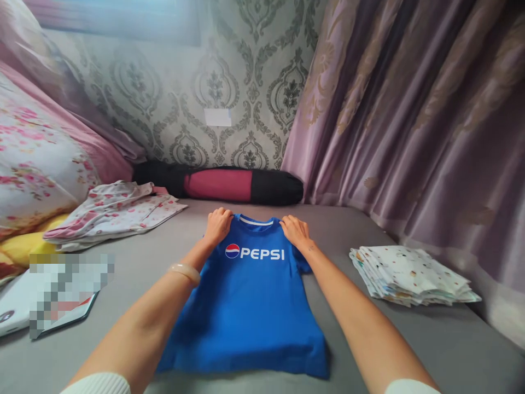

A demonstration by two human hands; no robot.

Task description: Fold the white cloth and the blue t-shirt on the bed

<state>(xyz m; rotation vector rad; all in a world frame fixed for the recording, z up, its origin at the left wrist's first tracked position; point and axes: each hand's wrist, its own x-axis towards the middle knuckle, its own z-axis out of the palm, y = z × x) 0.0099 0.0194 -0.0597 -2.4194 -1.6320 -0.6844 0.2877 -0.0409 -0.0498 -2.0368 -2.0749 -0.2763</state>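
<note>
A blue T-shirt [250, 312] with a white PEPSI print and a round logo lies spread face up, its collar pointing away from me. My left hand [220, 223] is closed on the shirt's left shoulder, just beside the collar. At the opposite shoulder, my right hand [294, 229] pinches the fabric the same way. Part of the right sleeve shows beneath my right wrist, while my left forearm covers most of the left side. A pale bangle [185, 273] circles my left wrist.
A grey sheet [340, 230] lies underneath. To the right sits a stack of folded printed cloths [410, 273]. On the left are floral garments [118, 210], a floral pillow [36, 158] and a partly blurred flat device [20, 306]. A black-and-red roll bag [217, 183] lies along the wall, near the curtain [410, 109].
</note>
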